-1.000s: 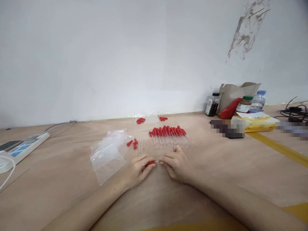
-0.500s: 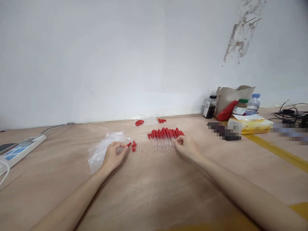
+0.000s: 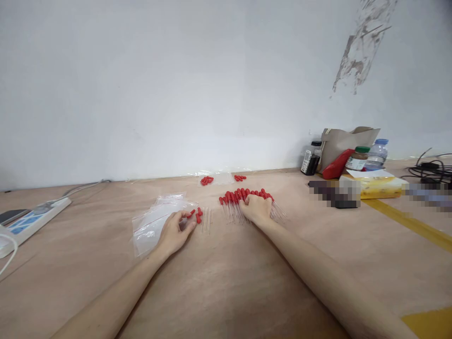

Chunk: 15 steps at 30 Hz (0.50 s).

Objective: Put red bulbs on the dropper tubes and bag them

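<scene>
My left hand (image 3: 176, 231) rests at the edge of the clear zip bags (image 3: 150, 226), thumb and forefinger apart. A small red rubber bulb (image 3: 191, 213) lies by its forefinger, and two more red bulbs (image 3: 198, 216) are just to the right. Beside them several thin clear glass tubes (image 3: 206, 221) lie side by side. My right hand (image 3: 257, 208) is closed over a row of droppers (image 3: 231, 200) with red bulbs and clear stems. Its fingers are curled among them, and what they grip is hidden. Some stems stick out to the right of this hand.
Two small piles of red bulbs (image 3: 206, 181) lie on clear bags near the wall. A power strip (image 3: 33, 226) and a phone lie at left. At right stand a dark bottle (image 3: 311, 160), a grey bag (image 3: 346, 141), jars, a tissue pack (image 3: 381, 187) and black cables (image 3: 431, 170).
My right hand has moved left from the row's right end to over its middle, uncovering droppers on the right. My left thumb and forefinger have spread apart near the red bulb.
</scene>
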Each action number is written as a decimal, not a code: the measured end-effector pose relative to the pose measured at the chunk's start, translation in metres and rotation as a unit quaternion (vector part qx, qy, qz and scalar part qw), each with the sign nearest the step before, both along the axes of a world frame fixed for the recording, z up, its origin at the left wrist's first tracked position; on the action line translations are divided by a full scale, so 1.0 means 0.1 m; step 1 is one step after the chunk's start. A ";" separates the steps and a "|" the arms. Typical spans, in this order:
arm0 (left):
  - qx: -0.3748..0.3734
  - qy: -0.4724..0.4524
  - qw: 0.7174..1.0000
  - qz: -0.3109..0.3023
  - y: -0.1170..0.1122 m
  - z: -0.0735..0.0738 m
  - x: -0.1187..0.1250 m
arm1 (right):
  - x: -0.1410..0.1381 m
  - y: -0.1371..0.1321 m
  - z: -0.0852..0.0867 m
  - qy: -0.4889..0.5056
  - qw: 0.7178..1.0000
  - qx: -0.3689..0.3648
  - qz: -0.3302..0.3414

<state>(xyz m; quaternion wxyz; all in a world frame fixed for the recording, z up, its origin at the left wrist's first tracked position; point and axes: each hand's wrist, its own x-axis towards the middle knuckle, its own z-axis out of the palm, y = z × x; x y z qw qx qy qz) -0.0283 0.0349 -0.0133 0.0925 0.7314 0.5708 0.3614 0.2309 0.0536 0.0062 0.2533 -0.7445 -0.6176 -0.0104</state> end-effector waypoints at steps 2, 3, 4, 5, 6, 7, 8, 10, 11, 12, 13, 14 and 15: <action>0.010 -0.001 1.000 0.013 0.01 0.02 0.00 | 0.01 0.00 -0.02 -0.003 1.000 0.001 0.002; 0.016 0.003 1.000 0.021 0.01 0.03 0.00 | 0.02 0.00 -0.03 -0.004 1.000 0.003 0.003; 0.019 0.012 0.999 0.026 0.02 0.05 -0.01 | 0.02 -0.01 -0.03 -0.005 1.000 0.007 0.006; 0.018 0.023 0.999 0.027 0.03 0.07 -0.02 | 0.02 -0.03 -0.03 -0.006 1.000 0.016 0.011; 0.013 0.033 0.999 0.026 0.04 0.09 -0.03 | 0.01 -0.04 -0.02 -0.005 0.999 0.028 0.021; 0.003 0.041 0.999 0.025 0.05 0.10 -0.04 | -0.02 -0.06 -0.01 -0.003 0.999 0.039 0.036; -0.011 0.048 0.999 0.022 0.06 0.12 -0.05 | -0.06 -0.08 0.01 -0.001 0.998 0.045 0.053; -0.043 0.067 0.997 0.021 0.10 0.14 -0.06 | -0.19 -0.13 0.03 0.001 0.994 0.038 0.098; -0.054 0.077 0.995 0.024 0.12 0.15 -0.06 | -0.28 -0.16 0.04 -0.001 0.992 0.025 0.121; -0.061 0.089 0.994 0.028 0.14 0.16 -0.05 | -0.37 -0.18 0.04 -0.007 0.990 0.013 0.143; -0.063 0.103 0.992 0.033 0.16 0.17 -0.04 | -0.47 -0.20 0.03 -0.014 0.987 0.001 0.160; -0.063 0.115 0.991 0.040 0.19 0.18 -0.03 | -0.56 -0.22 0.01 -0.017 0.986 -0.003 0.169; -0.060 0.126 0.989 0.047 0.22 0.19 -0.01 | -0.64 -0.23 0.00 -0.018 0.985 -0.001 0.173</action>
